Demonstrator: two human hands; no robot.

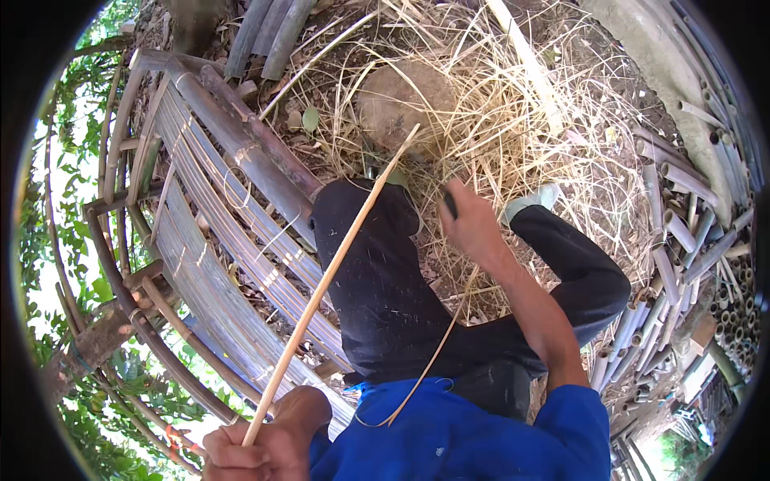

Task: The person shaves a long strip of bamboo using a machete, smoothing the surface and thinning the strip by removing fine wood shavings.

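My left hand [261, 445], low at the left, is closed round the lower end of a long, pale bamboo stick [330, 272]. The stick slants up and away across my thigh, its thin far end over the ground. In front of my right knee, my right hand [473, 224] is closed on a black-handled tool [449, 204]. What the tool's far end looks like is blurred against the ground, and it stands apart from the stick. A thin, curled bamboo strip [433, 357] hangs over my lap and blue shirt.
Pale shavings [513, 120] cover the ground ahead, around a round brown block [405, 100]. A bamboo slat bench [233, 216] runs along my left. Stacked bamboo poles [682, 232] lie at the right beside a low wall [682, 96]. My black-trousered legs [393, 297] are bent below me.
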